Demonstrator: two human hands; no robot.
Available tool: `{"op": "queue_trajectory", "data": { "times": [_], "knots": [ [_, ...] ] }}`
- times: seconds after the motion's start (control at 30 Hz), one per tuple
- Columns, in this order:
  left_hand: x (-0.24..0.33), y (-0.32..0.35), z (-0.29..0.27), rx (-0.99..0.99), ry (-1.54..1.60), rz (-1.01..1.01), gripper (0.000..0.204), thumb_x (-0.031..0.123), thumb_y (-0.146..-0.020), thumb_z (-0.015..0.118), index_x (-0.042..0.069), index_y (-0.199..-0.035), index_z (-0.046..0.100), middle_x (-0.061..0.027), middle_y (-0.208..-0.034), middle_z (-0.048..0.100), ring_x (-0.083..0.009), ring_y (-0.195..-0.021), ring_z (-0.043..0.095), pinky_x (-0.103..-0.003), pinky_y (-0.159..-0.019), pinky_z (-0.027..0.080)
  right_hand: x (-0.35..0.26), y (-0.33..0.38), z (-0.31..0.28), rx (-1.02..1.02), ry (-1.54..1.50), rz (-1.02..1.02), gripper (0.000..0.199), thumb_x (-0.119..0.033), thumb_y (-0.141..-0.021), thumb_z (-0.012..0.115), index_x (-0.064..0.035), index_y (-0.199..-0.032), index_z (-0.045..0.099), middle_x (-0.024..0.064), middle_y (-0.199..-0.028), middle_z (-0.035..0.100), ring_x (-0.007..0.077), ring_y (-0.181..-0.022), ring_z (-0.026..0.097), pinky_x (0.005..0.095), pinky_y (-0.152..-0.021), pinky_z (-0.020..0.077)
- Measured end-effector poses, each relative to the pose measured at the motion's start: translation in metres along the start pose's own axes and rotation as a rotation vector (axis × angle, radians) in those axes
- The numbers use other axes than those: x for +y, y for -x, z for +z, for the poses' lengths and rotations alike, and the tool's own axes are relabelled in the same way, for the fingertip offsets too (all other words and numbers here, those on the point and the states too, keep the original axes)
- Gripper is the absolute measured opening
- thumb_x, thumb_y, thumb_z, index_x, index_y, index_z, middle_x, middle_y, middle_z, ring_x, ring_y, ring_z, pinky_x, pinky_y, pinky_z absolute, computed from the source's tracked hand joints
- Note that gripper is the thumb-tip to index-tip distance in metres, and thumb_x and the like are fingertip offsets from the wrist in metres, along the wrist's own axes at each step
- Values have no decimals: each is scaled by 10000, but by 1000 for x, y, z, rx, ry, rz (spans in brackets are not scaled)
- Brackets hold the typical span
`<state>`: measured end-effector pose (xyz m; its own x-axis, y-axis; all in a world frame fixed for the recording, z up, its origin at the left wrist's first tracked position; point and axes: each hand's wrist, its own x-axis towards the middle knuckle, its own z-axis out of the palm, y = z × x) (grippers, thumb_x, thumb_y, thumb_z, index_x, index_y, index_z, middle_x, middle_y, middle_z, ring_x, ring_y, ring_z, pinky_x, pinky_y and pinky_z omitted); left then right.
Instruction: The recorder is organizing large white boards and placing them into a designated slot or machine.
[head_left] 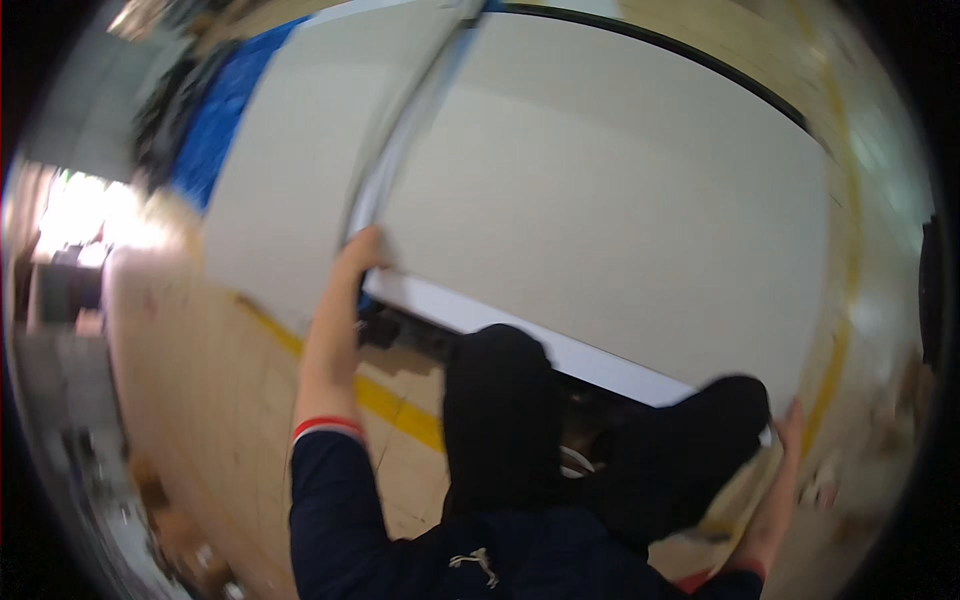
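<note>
A large, flat, light-grey panel (620, 190) with a white near edge (590, 362) stretches in front of me, above my bent knees. My left hand (366, 250) is closed round its near left corner, the fingers partly hidden by the panel. At the near right corner, my right hand (789, 428) grips the same panel, with most of its fingers out of sight. A second light-grey surface (285, 170) lies to the left, past a blurred white-and-dark strip (385, 165) along the panel's left side.
Blue sheeting (232, 110) and dark bundled material (175, 120) sit at the far left. A dark edge (680, 50) borders the panel's far side. Yellow lines (395, 408) mark the tiled floor. Dark parts (405, 330) show beneath the panel. Brown boxes (180, 530) stand at lower left.
</note>
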<state>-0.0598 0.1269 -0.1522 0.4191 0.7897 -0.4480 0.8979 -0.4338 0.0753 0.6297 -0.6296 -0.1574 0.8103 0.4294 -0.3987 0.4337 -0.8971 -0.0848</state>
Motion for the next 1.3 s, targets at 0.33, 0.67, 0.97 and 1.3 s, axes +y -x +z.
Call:
{"op": "queue_trajectory", "data": {
  "times": [0.33, 0.67, 0.97, 1.3],
  "knots": [
    [-52, 11, -3, 88, 160, 20, 954, 0, -365, 772, -87, -1226, 370, -185, -1140, 505, -284, -1072, 493, -342, -926, 397, -92, 8, -14, 66, -161, -80, 793, -157, -499, 808, -19, -1175, 416, 195, -1141, 497, 337, -1084, 466, 370, -942, 370],
    [-18, 7, -16, -2, 55, 37, 729, 59, -348, 796, -50, -980, 449, -164, -990, 548, -297, -941, 535, -363, -828, 435, -81, 15, -12, 22, -194, -16, 827, -208, -530, 820, 11, -1185, 364, 220, -1187, 461, 326, -1133, 440, 351, -957, 355],
    [-46, -30, -12, -203, 556, -272, 339, 178, -710, 668, -52, -893, 500, -115, -717, 562, -174, -575, 551, -295, -446, 445, -69, -26, -4, -110, -748, 514, 393, -373, -733, 670, -98, -981, 541, 17, -768, 499, 130, -612, 459, 279, -527, 442],
    [-11, -26, 23, 128, 561, -243, 419, 190, -646, 701, -22, -942, 494, -129, -793, 564, -202, -609, 549, -316, -476, 439, -35, -33, 23, 174, -237, 378, 357, -346, -659, 675, -50, -857, 644, 141, -834, 644, 290, -775, 621, 368, -734, 490]
  ]
}}
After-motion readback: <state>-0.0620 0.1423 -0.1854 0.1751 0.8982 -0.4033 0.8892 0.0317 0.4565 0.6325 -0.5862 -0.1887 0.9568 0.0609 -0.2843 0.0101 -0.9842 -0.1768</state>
